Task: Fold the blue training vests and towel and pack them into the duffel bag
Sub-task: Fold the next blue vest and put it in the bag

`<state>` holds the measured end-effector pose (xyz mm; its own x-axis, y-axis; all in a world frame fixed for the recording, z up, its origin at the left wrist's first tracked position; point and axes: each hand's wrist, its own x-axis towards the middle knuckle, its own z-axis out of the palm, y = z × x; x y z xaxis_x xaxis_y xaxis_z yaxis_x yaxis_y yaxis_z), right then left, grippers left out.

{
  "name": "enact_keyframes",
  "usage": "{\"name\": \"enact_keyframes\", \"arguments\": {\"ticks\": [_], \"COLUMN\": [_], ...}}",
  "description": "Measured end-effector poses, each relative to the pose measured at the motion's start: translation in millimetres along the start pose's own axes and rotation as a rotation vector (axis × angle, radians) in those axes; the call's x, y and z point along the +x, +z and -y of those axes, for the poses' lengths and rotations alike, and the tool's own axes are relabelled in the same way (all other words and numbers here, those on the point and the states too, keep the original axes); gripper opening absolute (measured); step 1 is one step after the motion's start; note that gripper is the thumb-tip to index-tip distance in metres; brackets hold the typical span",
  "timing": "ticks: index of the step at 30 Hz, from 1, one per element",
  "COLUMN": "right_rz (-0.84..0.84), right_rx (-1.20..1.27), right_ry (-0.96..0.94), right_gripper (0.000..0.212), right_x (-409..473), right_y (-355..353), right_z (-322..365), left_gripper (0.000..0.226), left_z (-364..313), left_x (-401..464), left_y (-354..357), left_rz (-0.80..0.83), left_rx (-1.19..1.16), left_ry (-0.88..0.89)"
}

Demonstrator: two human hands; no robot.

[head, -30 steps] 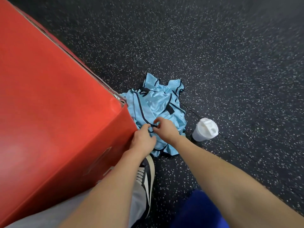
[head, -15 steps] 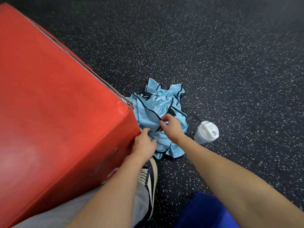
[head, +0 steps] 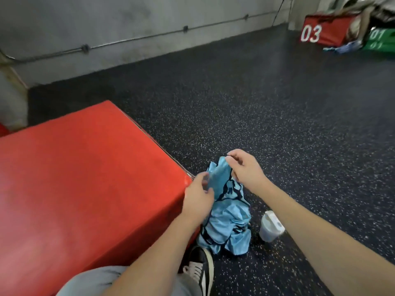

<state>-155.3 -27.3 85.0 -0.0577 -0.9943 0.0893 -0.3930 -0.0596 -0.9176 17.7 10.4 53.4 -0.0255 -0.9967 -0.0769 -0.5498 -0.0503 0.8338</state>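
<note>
A crumpled bundle of light blue training vests with dark trim hangs from my hands, its lower part bunched on the speckled black floor beside the red box. My right hand pinches the top edge of the fabric and lifts it. My left hand grips the fabric lower on its left side, close to the box corner. No towel or duffel bag is clearly in view.
A large red padded box fills the left. A white lidded cup stands on the floor right of the vests. My shoe sits below them. Far right stand a red box marked 03, a green box and some blue cloth.
Both hands have raised the vests off the floor, the right hand going highest. The camera has tilted up, bringing the wall and the far boxes into view.
</note>
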Motion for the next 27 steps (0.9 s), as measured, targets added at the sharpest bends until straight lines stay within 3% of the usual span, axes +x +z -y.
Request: {"name": "enact_keyframes", "arguments": {"ticks": [5, 12, 20, 24, 27], "right_rz": [0.056, 0.081, 0.074, -0.040, -0.019], "right_rx": [0.012, 0.052, 0.094, -0.039, -0.113], "right_ry": [-0.141, -0.369, -0.566, -0.696, -0.786], "right_gripper": [0.014, 0.012, 0.018, 0.018, 0.011], "right_x": [-0.4, 2.6, -8.0, -8.9, -12.7], "right_y": [-34.4, -71.1, -92.6, -93.9, -88.8], "right_z": [97.7, 215.0, 342.7, 397.8, 438.4], "left_gripper": [0.038, 0.034, 0.019, 0.017, 0.012], "left_z": [-74.7, -178.6, -255.5, -288.8, -307.7], "left_x": [9.7, 1.5, -24.6, -43.7, -66.4], "left_y": [-67.0, -152.5, -225.1, -273.6, -315.5], "left_rz": [-0.170, -0.157, -0.344, -0.480, -0.530], "left_rx": [-0.063, -0.001, -0.170, -0.268, -0.278], "left_ry": [0.161, 0.390, 0.418, 0.456, 0.517]}}
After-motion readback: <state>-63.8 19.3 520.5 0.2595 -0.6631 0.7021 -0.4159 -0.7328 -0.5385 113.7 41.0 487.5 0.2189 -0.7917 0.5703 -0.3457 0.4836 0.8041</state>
